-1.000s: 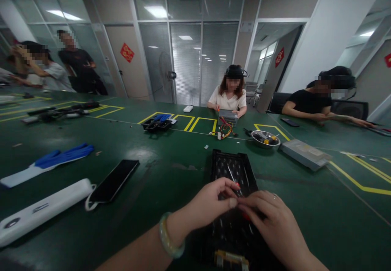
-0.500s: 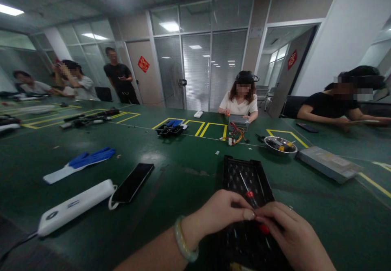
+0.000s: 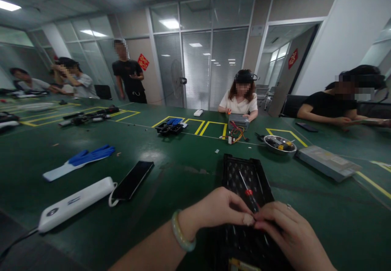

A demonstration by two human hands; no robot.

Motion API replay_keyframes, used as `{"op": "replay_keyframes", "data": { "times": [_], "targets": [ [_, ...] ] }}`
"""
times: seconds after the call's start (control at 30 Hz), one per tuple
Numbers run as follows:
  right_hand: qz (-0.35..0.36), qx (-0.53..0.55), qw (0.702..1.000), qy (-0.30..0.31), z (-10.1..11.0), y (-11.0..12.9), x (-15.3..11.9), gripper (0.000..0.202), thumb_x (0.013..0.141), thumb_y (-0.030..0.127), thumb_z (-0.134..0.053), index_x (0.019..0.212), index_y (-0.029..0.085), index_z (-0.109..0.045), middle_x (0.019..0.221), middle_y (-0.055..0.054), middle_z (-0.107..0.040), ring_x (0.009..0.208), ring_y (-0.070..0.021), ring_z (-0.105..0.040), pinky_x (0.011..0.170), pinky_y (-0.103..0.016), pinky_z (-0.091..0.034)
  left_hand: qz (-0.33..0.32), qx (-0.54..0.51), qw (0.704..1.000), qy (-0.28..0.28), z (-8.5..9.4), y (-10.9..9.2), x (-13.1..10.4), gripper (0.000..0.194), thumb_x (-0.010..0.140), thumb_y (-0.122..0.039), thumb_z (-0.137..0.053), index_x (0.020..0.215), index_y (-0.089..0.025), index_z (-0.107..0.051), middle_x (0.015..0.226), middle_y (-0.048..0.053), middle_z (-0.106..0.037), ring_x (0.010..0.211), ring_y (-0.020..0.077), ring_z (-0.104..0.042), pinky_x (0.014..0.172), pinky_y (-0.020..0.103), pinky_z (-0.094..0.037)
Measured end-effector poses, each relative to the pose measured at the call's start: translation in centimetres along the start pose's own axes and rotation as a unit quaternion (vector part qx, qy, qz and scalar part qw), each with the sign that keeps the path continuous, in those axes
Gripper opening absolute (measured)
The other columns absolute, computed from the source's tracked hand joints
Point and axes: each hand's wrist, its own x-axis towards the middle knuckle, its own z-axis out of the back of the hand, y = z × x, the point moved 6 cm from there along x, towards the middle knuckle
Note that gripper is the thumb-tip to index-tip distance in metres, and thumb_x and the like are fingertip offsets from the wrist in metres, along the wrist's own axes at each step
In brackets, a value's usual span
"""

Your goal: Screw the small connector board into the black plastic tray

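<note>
Both hands meet above a black tray [image 3: 226,173] with a studded floor. My left hand [image 3: 226,210], with a bangle at the wrist, is closed in a pinch. My right hand [image 3: 284,226] is closed too, its fingertips pressed against those of the left. Whatever lies between the fingertips is hidden or too small to name. Just beyond them, a screwdriver [image 3: 249,194] with a red and black handle lies in the tray, its shaft pointing away from me. The near end of the handle is behind my fingers. Something yellowish [image 3: 241,264] shows at the tray's near end.
To the left lie a blue and white glove [image 3: 82,161], a phone [image 3: 136,180] and a white power strip-like bar [image 3: 76,206]. A metal bowl [image 3: 280,150] of tools and a grey metal box [image 3: 328,163] stand right. Across the table [image 3: 171,181], a co-worker [image 3: 241,100] handles a wired box.
My hands stay pinched together over the tray with only a slight shift. The standing person in the background has moved a little to the right.
</note>
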Motion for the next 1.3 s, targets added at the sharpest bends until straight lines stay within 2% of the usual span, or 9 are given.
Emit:
{"op": "replay_keyframes", "data": {
  "times": [0.2, 0.37, 0.77, 1.13, 1.3],
  "targets": [
    [0.001, -0.017, 1.0, -0.004, 0.1, 0.1, 0.1, 0.011, 0.096, 0.035, -0.06, 0.095, 0.028, -0.068, 0.09, 0.0, -0.07, 0.083, -0.0156, -0.068, 0.074, -0.027, -0.054, 0.004, 0.004, 0.999, -0.033, 0.2, 0.0, 0.1, 0.036, 0.078, -0.045, -0.076, 0.1, -0.016, -0.079, 0.094, 0.005, -0.078, 0.086, 0.0174, -0.068, 0.082, 0.025, -0.049],
    [0.012, -0.03, 0.999, -0.019, 0.4, 0.3, 0.1, 0.007, 0.095, 0.032, -0.062, 0.098, 0.029, -0.067, 0.093, 0.001, -0.071, 0.087, -0.0157, -0.068, 0.078, -0.029, -0.054, 0.007, -0.026, 0.999, -0.034, 0.1, 0.0, 0.2, 0.039, 0.076, -0.047, -0.077, 0.1, -0.016, -0.079, 0.094, 0.005, -0.077, 0.087, 0.0176, -0.068, 0.084, 0.027, -0.05],
    [0.035, -0.043, 0.998, -0.04, 0.7, 0.6, 0.1, 0.009, 0.097, 0.03, -0.059, 0.093, 0.027, -0.067, 0.088, 0.0, -0.07, 0.083, -0.0152, -0.067, 0.076, -0.029, -0.052, 0.002, -0.039, 0.998, -0.052, 0.0, 0.5, 0.5, 0.041, 0.074, -0.048, -0.078, 0.1, -0.016, -0.079, 0.096, 0.006, -0.077, 0.089, 0.0195, -0.069, 0.084, 0.029, -0.051],
    [-0.001, -0.005, 1.0, 0.001, -0.3, 0.3, 0.0, 0.003, 0.095, 0.028, -0.063, 0.095, 0.028, -0.066, 0.09, 0.002, -0.07, 0.084, -0.0154, -0.066, 0.077, -0.03, -0.051, -0.009, 0.067, 0.997, -0.037, 0.5, -0.3, 0.1, 0.033, 0.079, -0.044, -0.075, 0.096, -0.017, -0.08, 0.089, 0.004, -0.076, 0.084, 0.0162, -0.066, 0.076, 0.023, -0.047],
    [-0.008, 0.019, 0.999, 0.03, -0.4, 1.0, 0.3, 0.004, 0.094, 0.025, -0.064, 0.096, 0.027, -0.067, 0.092, 0.003, -0.072, 0.086, -0.0144, -0.067, 0.081, -0.031, -0.048, -0.005, 0.104, 0.995, 0.0, 0.6, -0.5, 0.0, 0.031, 0.079, -0.042, -0.075, 0.097, -0.017, -0.078, 0.086, 0.002, -0.075, 0.078, 0.0143, -0.065, 0.07, 0.021, -0.046]
  ]
}}
